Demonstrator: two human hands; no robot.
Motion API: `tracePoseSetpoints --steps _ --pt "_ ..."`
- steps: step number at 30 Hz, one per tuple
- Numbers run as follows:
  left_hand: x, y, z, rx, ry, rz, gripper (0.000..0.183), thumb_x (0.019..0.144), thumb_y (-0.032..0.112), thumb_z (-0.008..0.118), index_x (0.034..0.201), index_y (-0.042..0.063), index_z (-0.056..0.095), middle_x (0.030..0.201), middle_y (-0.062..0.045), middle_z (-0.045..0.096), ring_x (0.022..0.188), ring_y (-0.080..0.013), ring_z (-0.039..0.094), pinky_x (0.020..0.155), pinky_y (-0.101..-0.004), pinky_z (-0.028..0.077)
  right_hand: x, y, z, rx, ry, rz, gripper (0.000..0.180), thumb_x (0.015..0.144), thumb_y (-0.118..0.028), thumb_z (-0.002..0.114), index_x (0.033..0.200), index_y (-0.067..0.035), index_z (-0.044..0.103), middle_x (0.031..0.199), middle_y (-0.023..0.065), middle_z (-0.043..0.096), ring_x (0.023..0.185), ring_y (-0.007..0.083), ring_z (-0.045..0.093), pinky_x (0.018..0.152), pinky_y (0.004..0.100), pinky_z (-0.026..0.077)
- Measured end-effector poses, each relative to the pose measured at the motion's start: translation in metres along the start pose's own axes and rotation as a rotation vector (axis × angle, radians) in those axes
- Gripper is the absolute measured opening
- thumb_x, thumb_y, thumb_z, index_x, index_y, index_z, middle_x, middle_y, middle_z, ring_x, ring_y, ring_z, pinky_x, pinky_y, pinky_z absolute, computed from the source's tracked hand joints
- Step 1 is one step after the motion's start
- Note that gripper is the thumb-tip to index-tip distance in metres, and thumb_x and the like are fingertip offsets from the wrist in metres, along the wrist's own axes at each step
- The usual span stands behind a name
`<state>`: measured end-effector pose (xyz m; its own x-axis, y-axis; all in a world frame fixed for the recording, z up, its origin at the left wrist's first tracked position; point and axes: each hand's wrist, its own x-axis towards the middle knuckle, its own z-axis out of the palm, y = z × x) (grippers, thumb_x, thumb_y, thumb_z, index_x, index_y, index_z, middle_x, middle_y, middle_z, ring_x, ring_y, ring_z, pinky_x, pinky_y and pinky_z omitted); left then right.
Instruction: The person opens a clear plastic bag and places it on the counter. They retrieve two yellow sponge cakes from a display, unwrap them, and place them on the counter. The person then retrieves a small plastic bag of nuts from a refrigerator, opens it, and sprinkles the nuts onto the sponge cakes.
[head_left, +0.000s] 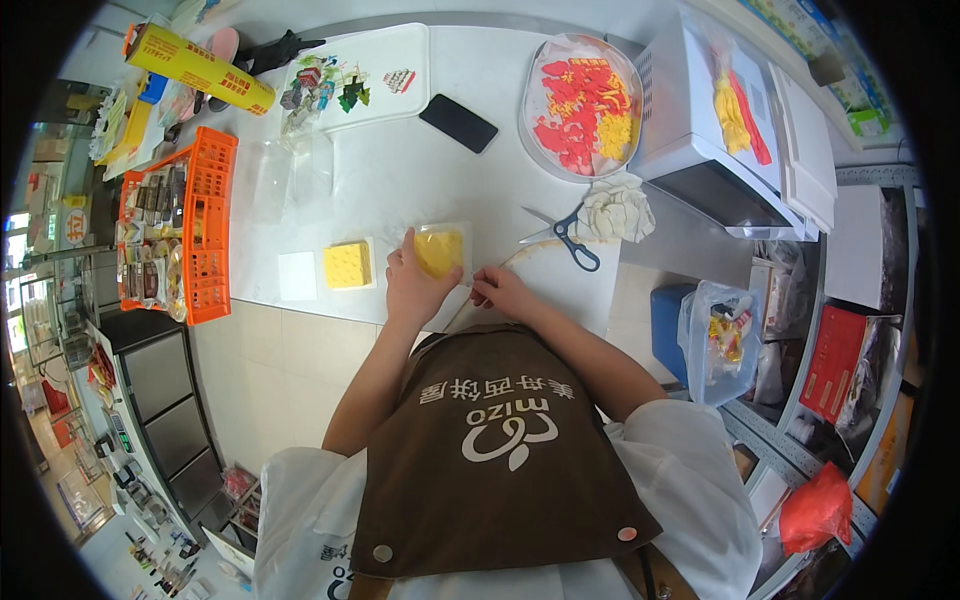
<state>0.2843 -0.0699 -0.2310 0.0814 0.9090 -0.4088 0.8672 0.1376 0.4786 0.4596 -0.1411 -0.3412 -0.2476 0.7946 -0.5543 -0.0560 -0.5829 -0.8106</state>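
My left hand (417, 289) spans the near left side of a clear plastic box (466, 244), thumb and forefinger on its sides. Inside the box sits a yellow block (439, 251) that looks like a cheese-shaped cake. At the box's near right corner is my right hand (501, 291), its fingers curled together; whether they pinch anything is too small to tell. Left of the box, a second yellow block (347, 265) with a dimpled top rests uncovered on a pale base. Farther left lies a white square card (298, 275).
Open scissors (564, 231) lie by a crumpled cloth (616, 208). Behind are a black phone (459, 123), a white tray (409, 56) of small decorations, and an oval tray (531, 142) of red and yellow pieces. An orange crate (214, 225) borders the left; a white appliance (679, 105) stands right.
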Motion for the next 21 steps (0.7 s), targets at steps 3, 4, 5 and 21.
tracePoseSetpoints --steps 3,4,5,21 --pt "0.005 0.000 -0.002 0.030 0.010 0.011 0.108 0.071 0.048 0.078 0.155 0.010 0.022 0.140 -0.023 0.039 0.125 -0.0429 0.046 0.103 -0.0498 0.045 0.002 -0.003 0.003 -0.106 0.074 -0.034 0.018 0.098 -0.018 0.058 0.104 -0.001 0.060 0.083 0.0054 0.068 0.071 0.0136 0.066 0.064 0.0277 0.053" --pt "0.006 0.001 -0.001 0.031 0.015 0.011 0.108 0.071 0.047 0.078 0.155 0.010 0.023 0.140 -0.023 0.039 0.125 -0.0431 0.046 0.103 -0.0499 0.045 0.002 -0.005 0.003 -0.168 0.107 -0.049 0.018 0.098 -0.018 0.059 0.102 0.000 0.060 0.081 0.0054 0.067 0.070 0.0135 0.066 0.063 0.0280 0.053" --pt "0.007 0.002 -0.001 0.031 0.018 0.011 0.108 0.071 0.047 0.078 0.155 0.010 0.023 0.139 -0.023 0.040 0.124 -0.0433 0.046 0.102 -0.0500 0.045 0.002 -0.007 0.003 -0.207 0.137 -0.069 0.018 0.097 -0.017 0.060 0.101 0.000 0.060 0.079 0.0054 0.067 0.068 0.0134 0.066 0.063 0.0282 0.053" --pt "0.016 0.010 0.000 0.063 0.022 -0.004 0.109 0.068 0.041 0.080 0.156 0.013 0.021 0.136 -0.024 0.040 0.119 -0.0446 0.048 0.100 -0.0503 0.046 0.015 -0.001 0.001 -0.241 0.230 -0.054 0.016 0.095 -0.014 0.060 0.094 0.001 0.061 0.072 0.0079 0.066 0.062 0.0148 0.065 0.059 0.0304 0.054"
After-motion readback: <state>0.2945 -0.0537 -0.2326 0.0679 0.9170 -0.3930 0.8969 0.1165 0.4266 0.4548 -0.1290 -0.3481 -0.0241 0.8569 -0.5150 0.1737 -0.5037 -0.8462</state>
